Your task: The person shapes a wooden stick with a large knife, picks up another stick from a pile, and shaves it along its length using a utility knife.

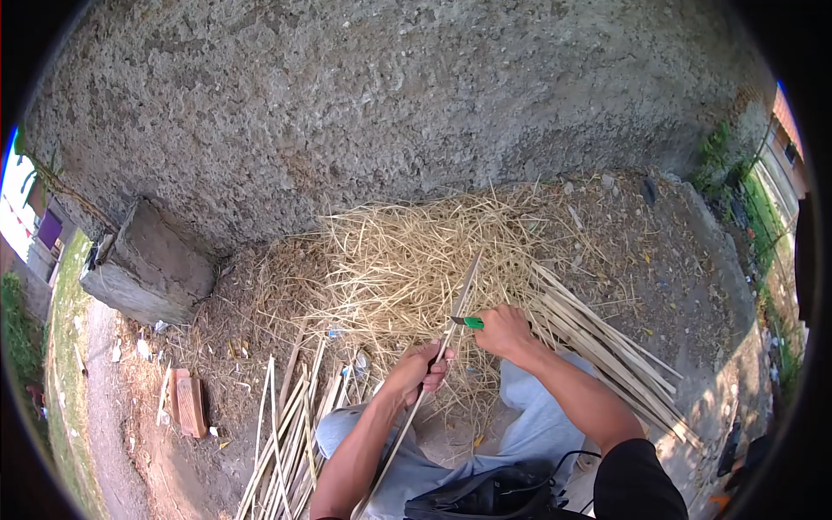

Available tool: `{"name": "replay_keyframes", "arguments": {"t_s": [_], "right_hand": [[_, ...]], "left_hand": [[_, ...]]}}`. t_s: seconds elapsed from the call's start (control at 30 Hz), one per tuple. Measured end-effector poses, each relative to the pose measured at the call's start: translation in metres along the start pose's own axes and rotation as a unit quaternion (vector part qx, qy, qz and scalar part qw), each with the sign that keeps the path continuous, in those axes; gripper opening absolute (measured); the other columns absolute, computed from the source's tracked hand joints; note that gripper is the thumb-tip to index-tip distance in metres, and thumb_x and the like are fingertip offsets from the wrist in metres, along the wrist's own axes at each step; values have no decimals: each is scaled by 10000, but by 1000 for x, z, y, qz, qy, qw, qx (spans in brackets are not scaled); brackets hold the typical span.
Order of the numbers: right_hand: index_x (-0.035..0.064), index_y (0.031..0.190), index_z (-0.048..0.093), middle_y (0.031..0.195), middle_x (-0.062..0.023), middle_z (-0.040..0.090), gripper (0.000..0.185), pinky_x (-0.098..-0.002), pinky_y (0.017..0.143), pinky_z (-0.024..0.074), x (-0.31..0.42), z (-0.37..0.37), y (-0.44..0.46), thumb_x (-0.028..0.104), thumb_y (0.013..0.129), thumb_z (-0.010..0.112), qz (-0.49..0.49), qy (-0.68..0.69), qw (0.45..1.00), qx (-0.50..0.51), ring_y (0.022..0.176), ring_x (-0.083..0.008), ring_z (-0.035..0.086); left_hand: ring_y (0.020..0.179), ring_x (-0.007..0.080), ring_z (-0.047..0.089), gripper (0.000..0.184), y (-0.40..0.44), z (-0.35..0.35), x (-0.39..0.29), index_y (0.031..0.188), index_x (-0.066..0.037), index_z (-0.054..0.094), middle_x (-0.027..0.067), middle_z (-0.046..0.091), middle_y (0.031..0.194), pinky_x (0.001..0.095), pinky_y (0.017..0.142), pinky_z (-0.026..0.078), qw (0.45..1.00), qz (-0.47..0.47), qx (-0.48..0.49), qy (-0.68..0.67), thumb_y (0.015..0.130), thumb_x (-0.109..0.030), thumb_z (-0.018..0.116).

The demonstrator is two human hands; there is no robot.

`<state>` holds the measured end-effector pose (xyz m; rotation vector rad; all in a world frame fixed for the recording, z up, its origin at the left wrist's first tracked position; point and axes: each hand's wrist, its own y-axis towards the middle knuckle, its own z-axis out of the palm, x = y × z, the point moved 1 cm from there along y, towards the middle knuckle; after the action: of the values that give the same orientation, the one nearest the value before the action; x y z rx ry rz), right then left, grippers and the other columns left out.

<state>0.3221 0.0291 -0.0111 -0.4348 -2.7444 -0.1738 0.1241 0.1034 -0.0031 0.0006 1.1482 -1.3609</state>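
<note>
My left hand (pixel 418 374) is closed around a long, thin bamboo strip (pixel 397 440), which runs up from beside my left leg and past my fingers. In my right hand (pixel 503 333) is a green-handled knife (pixel 473 322), its short dark blade touching or very close to the strip above my left hand. The strip's upper part (pixel 466 286) slants away over a heap of pale shavings (pixel 407 260). My fingers hide part of the knife's handle.
Bundles of split strips lie to the right (pixel 598 338) and left (pixel 282 442) of my legs. A rough wall (pixel 390 104) rises behind the shavings. At the left are a concrete block (pixel 156 269) and a reddish brick (pixel 187 404). A black bag (pixel 485 496) rests at my lap.
</note>
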Motion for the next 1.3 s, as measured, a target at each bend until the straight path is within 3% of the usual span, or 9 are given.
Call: {"name": "replay_keyframes", "arguments": {"t_s": [0.07, 0.2, 0.53, 0.63, 0.7, 1.0, 1.1, 1.2, 1.3], "right_hand": [[42, 804, 728, 699, -228, 663, 165, -488, 648, 526, 9, -2, -1, 131, 760, 596, 15, 14, 1000, 18, 673, -394, 669], [38, 779, 716, 714, -238, 668, 175, -493, 648, 531, 24, -5, -2, 139, 777, 574, 36, 25, 999, 30, 675, -408, 672], [28, 757, 703, 731, -228, 672, 185, -489, 655, 533, 34, -5, -2, 133, 790, 555, 64, -9, 998, 28, 708, -397, 680], [29, 762, 695, 740, -223, 677, 168, -489, 656, 532, 29, -1, -1, 128, 798, 565, 68, -48, 996, 24, 718, -386, 685], [31, 732, 679, 698, -228, 662, 136, -515, 633, 513, 16, 15, 1, 104, 763, 568, 27, -70, 997, -23, 654, -394, 669], [34, 706, 676, 698, -212, 669, 145, -490, 580, 510, 6, 28, 21, 95, 780, 566, 36, -80, 994, -67, 669, -373, 680], [29, 728, 701, 719, -209, 676, 150, -484, 593, 520, -4, 25, 33, 106, 780, 583, 60, -103, 992, -32, 696, -357, 690], [27, 753, 721, 756, -204, 687, 152, -468, 605, 531, -25, 25, 47, 118, 780, 603, 123, -113, 984, -66, 705, -347, 696], [45, 774, 735, 799, -170, 709, 157, -417, 588, 549, -34, 23, 54, 123, 819, 606, 100, -160, 982, -30, 726, -298, 714]], "left_hand": [[435, 60, 302, 334, 4, 0, 3, 854, -82, 489, -41, 361, 596, 232, 363, 214, 1000, 20, -13, 5, 1061, -296, 338], [397, 65, 296, 315, 10, 5, 12, 860, -87, 481, -37, 358, 550, 245, 338, 199, 998, 32, -55, 20, 1037, -321, 367], [374, 87, 285, 346, 17, 12, 12, 840, -80, 468, -24, 355, 544, 261, 331, 197, 997, 58, -52, -11, 1040, -341, 360], [386, 80, 280, 347, 26, 10, 20, 806, -97, 456, -29, 351, 556, 250, 342, 202, 993, 78, -78, 30, 1036, -333, 348], [391, 76, 270, 360, 44, 0, 39, 787, -99, 455, -35, 337, 562, 257, 354, 200, 962, 158, -160, 155, 1037, -336, 350], [403, 66, 281, 339, 19, 12, 20, 787, -99, 445, -43, 336, 572, 255, 354, 192, 989, 73, -118, 54, 1037, -310, 352], [405, 66, 288, 340, 10, 14, 23, 794, -98, 442, -41, 339, 573, 255, 356, 196, 988, 60, -122, 71, 1039, -313, 347], [403, 71, 293, 356, 7, 15, 41, 787, -97, 445, -37, 347, 576, 258, 357, 207, 985, 54, -124, 106, 1043, -322, 342], [407, 77, 304, 373, 5, 12, 37, 785, -93, 457, -34, 355, 579, 262, 359, 218, 982, 42, -130, 129, 1044, -337, 345]]}}
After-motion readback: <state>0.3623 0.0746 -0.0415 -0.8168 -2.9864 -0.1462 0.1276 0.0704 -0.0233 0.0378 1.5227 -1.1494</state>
